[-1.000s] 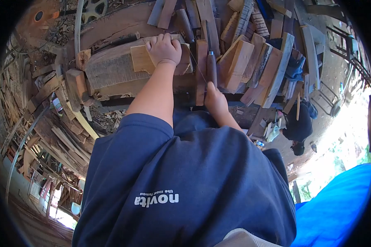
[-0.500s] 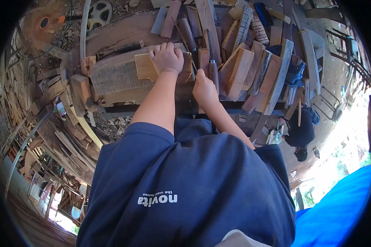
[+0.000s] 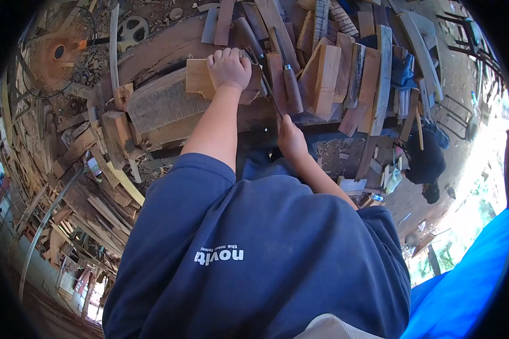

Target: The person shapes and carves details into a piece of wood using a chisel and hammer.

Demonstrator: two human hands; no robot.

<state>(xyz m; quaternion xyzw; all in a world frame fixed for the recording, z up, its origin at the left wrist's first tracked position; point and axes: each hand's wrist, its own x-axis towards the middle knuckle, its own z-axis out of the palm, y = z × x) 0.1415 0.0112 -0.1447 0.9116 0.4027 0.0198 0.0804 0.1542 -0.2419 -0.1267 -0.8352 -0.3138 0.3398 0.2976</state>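
Observation:
My left hand point(image 3: 230, 69) bears down on a pale wooden board point(image 3: 198, 79), its fingers bent over the far edge. That board lies on a thick, weathered timber block point(image 3: 161, 104). Closed in a fist, my right hand point(image 3: 293, 139) grips the near end of a long, thin, dark blade point(image 3: 274, 97), its handle hidden in the fist. The blade slants away past the right end of the board. Just right of it lies a chisel-like tool with a wooden handle point(image 3: 292, 89).
Stacked wood offcuts point(image 3: 327, 79) crowd the bench's right side. An orange fan point(image 3: 59, 53) stands at the far left, above heaps of scrap wood point(image 3: 87, 198). Another person point(image 3: 427, 155) is low down at the right. A blue sheet point(image 3: 469, 282) spans the lower right.
My right hand has drawn back toward my body, pulling the blade along the board's right end. My left hand keeps its hold on the board. The whole view has shifted slightly.

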